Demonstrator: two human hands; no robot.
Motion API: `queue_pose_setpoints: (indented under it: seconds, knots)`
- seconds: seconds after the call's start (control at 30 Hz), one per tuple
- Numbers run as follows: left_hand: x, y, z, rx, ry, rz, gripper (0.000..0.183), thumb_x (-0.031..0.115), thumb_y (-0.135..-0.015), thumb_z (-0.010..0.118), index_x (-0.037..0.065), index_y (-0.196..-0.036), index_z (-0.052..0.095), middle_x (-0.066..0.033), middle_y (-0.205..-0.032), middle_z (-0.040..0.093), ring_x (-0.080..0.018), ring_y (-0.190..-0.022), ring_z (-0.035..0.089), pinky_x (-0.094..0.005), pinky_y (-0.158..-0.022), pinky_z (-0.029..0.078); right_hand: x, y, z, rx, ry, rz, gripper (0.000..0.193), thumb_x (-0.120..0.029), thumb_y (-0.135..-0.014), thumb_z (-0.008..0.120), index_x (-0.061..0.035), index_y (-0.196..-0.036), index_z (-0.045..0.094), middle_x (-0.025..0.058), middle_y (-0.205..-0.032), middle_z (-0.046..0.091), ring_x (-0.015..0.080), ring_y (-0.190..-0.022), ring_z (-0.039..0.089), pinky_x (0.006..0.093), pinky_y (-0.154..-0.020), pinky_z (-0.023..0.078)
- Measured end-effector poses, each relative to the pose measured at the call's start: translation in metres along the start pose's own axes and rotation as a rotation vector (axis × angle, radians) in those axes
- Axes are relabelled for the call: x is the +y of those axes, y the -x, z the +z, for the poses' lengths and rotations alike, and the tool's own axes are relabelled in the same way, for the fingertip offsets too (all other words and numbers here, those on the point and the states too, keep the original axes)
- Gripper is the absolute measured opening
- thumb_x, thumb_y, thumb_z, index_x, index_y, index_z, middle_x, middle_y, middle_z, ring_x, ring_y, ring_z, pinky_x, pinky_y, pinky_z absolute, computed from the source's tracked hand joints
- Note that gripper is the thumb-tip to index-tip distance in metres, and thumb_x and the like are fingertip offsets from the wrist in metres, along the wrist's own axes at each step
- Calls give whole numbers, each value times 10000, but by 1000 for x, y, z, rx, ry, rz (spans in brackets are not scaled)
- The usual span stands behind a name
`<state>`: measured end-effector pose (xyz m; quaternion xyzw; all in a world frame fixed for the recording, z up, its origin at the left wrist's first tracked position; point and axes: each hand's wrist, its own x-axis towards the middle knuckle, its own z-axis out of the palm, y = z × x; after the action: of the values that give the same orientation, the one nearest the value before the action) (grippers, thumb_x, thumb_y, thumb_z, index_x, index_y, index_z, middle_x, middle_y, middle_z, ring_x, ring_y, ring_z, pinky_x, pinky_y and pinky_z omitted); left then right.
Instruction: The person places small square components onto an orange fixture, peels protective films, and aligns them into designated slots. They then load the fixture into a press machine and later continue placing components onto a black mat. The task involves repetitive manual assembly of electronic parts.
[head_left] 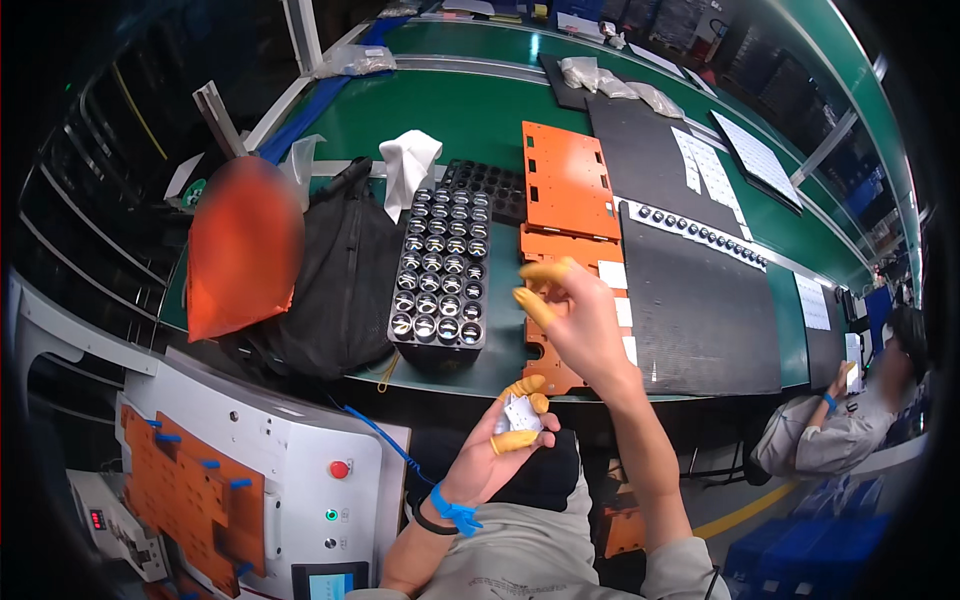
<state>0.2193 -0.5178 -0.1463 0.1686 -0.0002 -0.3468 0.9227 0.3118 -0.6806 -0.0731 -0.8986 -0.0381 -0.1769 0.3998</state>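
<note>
Yellow-capped fingers of the left hand (505, 440) pinch a small white part (519, 412); the right hand (578, 320) hovers open, empty.

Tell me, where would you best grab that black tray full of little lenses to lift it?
Probably by its two long side walls, one hand from each side. The black tray lies flat, and its top is filled with lenses, so nothing on top is safe to pinch. The black bag crowds its left side.
</note>
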Motion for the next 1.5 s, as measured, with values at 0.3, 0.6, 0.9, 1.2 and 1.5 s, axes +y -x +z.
queue_pose_setpoints:
  seconds: [0.3,0.6,0.9,1.2,1.5]
  knots:
    - [7,11,-27,10,-14,-52,465,124,-1029,512,40,-1470,393,-92,-1115,564,-209,-879,563,-317,-699,497,-19,-50,36,-34,233,9,331,-281,-816,804,5,-961,721,146,-937,708,324,-867,696,430,-757,544]
    - [2,1,-20,-106,-155,-5,743,89,-897,626,58,-1556,285,-59,-1237,492,-187,-985,500,-322,-829,434,-20,-60,27,-37,278,-41,265,-236,-793,772,-1,-898,708,160,-884,702,326,-795,696,445,-693,539]
    - [0,-20,5,-24,-198,-8,757,77,-928,633,80,-1580,248,-151,-1266,550,-200,-977,573,-321,-794,494,7,-12,-41,169,-290,110,236,-139,-809,803,-5,-965,686,54,-846,694,121,-740,655,274,-659,517]
    - [-4,-53,16,-30,-346,-87,691,137,-925,615,55,-1547,326,-75,-1141,577,-71,-701,432,-207,-583,337,85,64,-82,154,-715,335,209,-71,-878,755,13,-1042,656,32,-954,680,87,-839,653,244,-742,535]
    - [-13,-55,15,-94,-489,37,755,357,-943,644,29,-1546,331,29,-882,475,-51,-627,355,-207,-548,253,47,102,-63,-3,-719,275,258,17,-797,756,30,-1047,694,18,-896,670,44,-738,558,197,-668,449]
